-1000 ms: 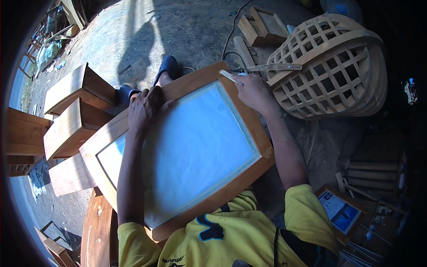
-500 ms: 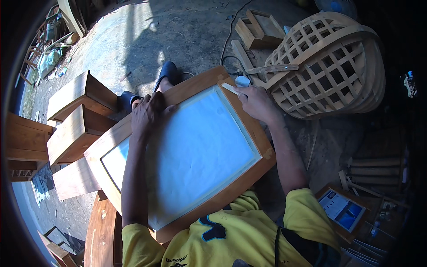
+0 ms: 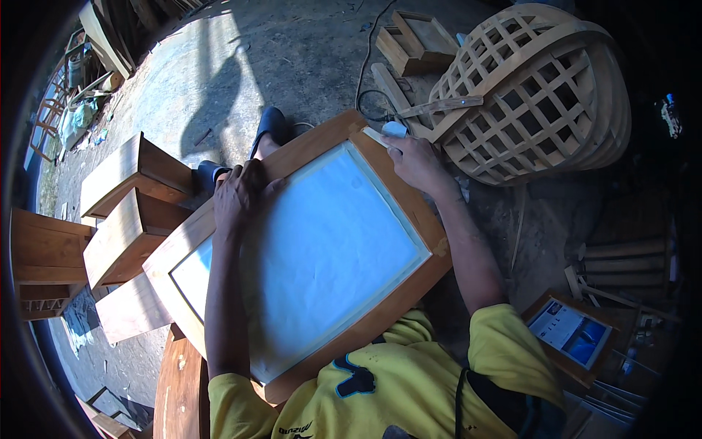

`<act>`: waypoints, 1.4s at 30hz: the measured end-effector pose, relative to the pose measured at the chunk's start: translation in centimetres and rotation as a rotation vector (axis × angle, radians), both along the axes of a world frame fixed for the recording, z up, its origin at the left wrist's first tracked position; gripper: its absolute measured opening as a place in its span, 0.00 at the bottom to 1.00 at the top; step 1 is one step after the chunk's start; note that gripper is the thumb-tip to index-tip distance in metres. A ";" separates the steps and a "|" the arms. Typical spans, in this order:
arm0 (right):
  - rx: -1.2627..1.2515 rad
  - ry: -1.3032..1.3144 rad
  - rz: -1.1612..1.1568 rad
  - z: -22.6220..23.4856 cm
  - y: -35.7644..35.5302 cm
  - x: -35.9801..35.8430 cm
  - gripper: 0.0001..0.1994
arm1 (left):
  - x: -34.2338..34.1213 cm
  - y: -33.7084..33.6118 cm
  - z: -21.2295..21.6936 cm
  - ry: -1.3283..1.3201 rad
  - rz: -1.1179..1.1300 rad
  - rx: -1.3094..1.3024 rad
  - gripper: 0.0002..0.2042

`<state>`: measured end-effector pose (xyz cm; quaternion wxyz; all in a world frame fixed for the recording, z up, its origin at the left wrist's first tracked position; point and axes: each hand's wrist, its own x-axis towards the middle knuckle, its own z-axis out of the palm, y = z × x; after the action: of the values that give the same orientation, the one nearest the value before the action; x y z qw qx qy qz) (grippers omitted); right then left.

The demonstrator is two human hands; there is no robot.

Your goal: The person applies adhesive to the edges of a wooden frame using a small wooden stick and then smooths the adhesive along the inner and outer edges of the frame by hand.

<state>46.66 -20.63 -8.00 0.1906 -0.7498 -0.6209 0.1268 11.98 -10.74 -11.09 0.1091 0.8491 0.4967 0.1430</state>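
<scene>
A wooden frame (image 3: 322,150) with a pale, white-blue panel (image 3: 329,249) set in it lies tilted across my lap. My left hand (image 3: 238,194) grips its far left edge, fingers over the rim and thumb toward the panel. At the far right corner, my right hand (image 3: 415,162) is closed on a pale flat strip (image 3: 376,136), which rests against the frame's wood. Whether the strip is a blade or something else I cannot tell. A small white round-ended piece (image 3: 395,129) shows just beyond those fingers, partly hidden.
Wooden box-like pieces (image 3: 131,238) stand at the left. A curved lattice wooden piece (image 3: 534,95) sits at the far right, near a small wooden box (image 3: 417,44) and a dark cable (image 3: 360,73). A framed picture (image 3: 570,333) lies low on the right.
The view has shifted slightly, so surroundings sit a little differently. Both hands keep nearly the same places on the frame, and the right still holds the strip at the corner.
</scene>
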 end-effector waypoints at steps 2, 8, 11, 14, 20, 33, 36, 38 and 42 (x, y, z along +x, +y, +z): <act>0.062 0.027 0.092 -0.1 -0.2 0.8 0.15 | -0.1 -0.1 0.0 -0.002 0.007 0.000 0.35; -0.077 0.058 -0.009 1.0 0.4 -0.2 0.16 | -0.3 -0.1 -0.1 -0.006 0.023 -0.015 0.35; -0.008 0.048 0.052 1.4 0.1 0.4 0.16 | -0.2 0.1 -0.3 0.006 0.018 -0.034 0.34; -0.081 0.033 0.021 2.3 0.2 -1.8 0.16 | -0.4 0.0 -0.2 0.025 0.029 -0.021 0.34; -0.063 0.049 0.041 2.3 0.8 -0.8 0.16 | -0.1 -0.5 0.7 -0.046 0.009 -0.040 0.33; -0.126 0.013 0.097 2.2 3.1 -1.6 0.17 | -1.3 -0.3 -0.3 -0.067 0.057 -0.026 0.34; -0.180 -0.057 0.157 3.1 2.6 -2.3 0.17 | -1.8 -0.1 -0.9 -0.088 0.008 -0.034 0.34; -0.187 0.027 0.109 3.2 0.9 0.5 0.18 | -0.1 0.0 -1.1 -0.132 -0.023 0.040 0.33; -0.200 0.065 0.049 2.0 -1.2 2.2 0.20 | -0.8 -0.1 -2.1 -0.121 -0.002 0.030 0.31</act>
<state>48.89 -21.85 -5.99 0.1317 -0.7452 -0.6165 0.2172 11.20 -10.87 -13.24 0.1265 0.8409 0.4863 0.2012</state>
